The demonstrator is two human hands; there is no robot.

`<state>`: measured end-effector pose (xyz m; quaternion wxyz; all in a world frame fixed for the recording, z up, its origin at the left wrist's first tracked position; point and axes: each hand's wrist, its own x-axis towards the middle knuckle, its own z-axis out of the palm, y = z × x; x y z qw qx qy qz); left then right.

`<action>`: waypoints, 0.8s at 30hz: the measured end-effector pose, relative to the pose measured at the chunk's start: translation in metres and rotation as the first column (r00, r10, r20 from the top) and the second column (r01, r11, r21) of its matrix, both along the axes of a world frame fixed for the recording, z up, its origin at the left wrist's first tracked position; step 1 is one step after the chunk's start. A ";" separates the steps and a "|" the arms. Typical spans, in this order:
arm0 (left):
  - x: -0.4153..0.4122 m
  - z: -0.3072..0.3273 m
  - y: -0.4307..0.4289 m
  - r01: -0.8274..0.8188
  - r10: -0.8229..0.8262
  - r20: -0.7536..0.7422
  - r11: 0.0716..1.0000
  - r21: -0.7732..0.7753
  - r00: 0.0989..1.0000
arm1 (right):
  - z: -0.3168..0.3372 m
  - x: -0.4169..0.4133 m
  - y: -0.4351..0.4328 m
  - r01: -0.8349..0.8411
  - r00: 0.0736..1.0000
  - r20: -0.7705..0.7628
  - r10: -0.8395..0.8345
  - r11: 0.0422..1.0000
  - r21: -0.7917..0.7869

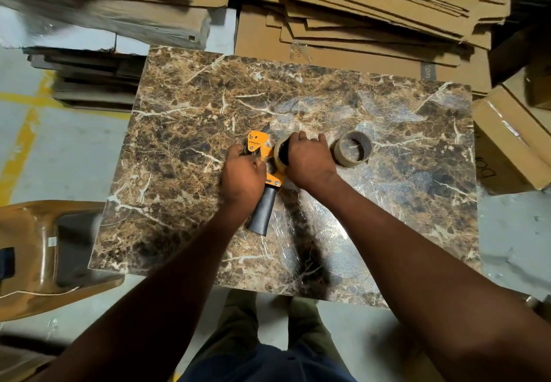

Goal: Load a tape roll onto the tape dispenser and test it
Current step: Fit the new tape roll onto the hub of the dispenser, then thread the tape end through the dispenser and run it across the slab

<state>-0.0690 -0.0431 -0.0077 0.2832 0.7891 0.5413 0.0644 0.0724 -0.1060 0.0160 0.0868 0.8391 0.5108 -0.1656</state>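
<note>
An orange tape dispenser (258, 145) with a black handle (262, 210) lies on the marble-patterned table (185, 107). My left hand (241, 174) presses down on the dispenser's body, fingers curled over it. My right hand (310, 159) grips a tape roll (280, 152) that stands on edge against the dispenser's hub side. Whether the roll sits on the hub is hidden by my hands. A second brown tape roll (352, 149) lies flat on the table just right of my right hand.
Flattened cardboard sheets (372, 3) are stacked behind the table. A taped carton (510, 140) sits at the right edge. A brown plastic chair (38, 250) stands at the lower left. More cardboard piles (98, 9) lie at the upper left.
</note>
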 end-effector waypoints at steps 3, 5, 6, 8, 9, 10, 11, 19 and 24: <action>-0.004 -0.005 0.006 -0.007 0.009 0.059 1.000 -0.026 0.998 | 0.002 0.002 0.000 0.000 1.000 -0.024 0.000 1.000 0.013; -0.005 -0.004 0.008 -0.029 0.033 0.107 0.999 -0.038 0.994 | 0.001 0.002 0.001 -0.002 1.000 -0.030 0.002 1.000 0.021; -0.006 -0.004 0.009 -0.045 0.051 0.126 0.998 -0.049 0.991 | 0.000 0.002 0.001 -0.003 1.000 -0.030 0.004 1.000 0.024; -0.009 -0.007 0.011 -0.094 0.107 0.156 0.991 -0.091 0.982 | -0.001 0.001 0.001 -0.005 0.999 -0.036 0.006 1.000 0.022; -0.012 -0.009 0.012 -0.111 0.129 0.171 0.987 -0.113 0.977 | 0.000 0.001 0.001 -0.008 0.999 -0.040 0.009 1.000 0.019; -0.015 -0.012 0.013 -0.115 0.140 0.190 0.984 -0.138 0.972 | 0.002 0.000 0.002 -0.012 0.999 -0.043 0.013 1.000 0.015; -0.018 -0.014 0.015 -0.110 0.142 0.210 0.981 -0.159 0.967 | 0.004 0.000 0.003 -0.018 0.999 -0.045 0.018 1.000 0.008; -0.036 -0.012 0.043 0.048 0.024 0.291 0.970 -0.238 0.956 | 0.010 0.006 0.004 -0.101 0.989 -0.111 0.100 0.995 0.001; -0.048 -0.010 0.056 0.215 -0.172 0.233 0.961 -0.172 0.957 | 0.012 0.009 0.002 -0.157 0.984 -0.090 0.154 0.987 -0.022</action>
